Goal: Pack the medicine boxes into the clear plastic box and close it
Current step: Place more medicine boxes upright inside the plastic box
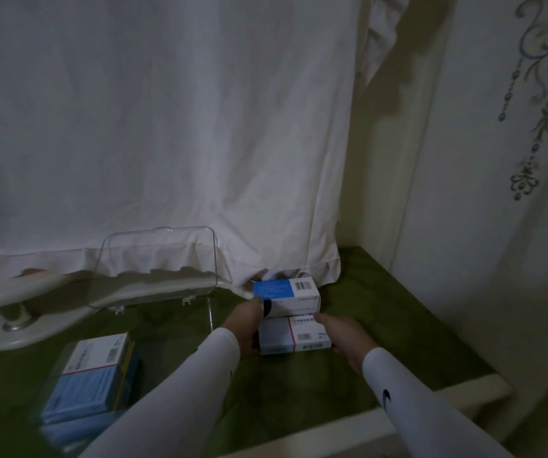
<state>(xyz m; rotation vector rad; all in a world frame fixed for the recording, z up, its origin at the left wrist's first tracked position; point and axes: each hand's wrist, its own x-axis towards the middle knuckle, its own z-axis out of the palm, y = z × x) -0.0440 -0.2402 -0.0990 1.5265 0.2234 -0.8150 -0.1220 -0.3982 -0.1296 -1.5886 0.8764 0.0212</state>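
The clear plastic box [107, 375] lies left of both hands, lid [157, 266] upright, already holding medicine boxes [96, 378]. Between the hands sit a blue-and-white carton [287, 294] and a red-striped white carton [291, 335], touching. The left hand [244, 325] grips their left side; the right hand [345, 335] curls on the striped one's right edge. They look light, stiff and crushable, so holding opposite short ends seems best.

L hand [244, 328] & R hand [348, 338] grip white med box [277, 335]; blue-white box [286, 290] just behind.
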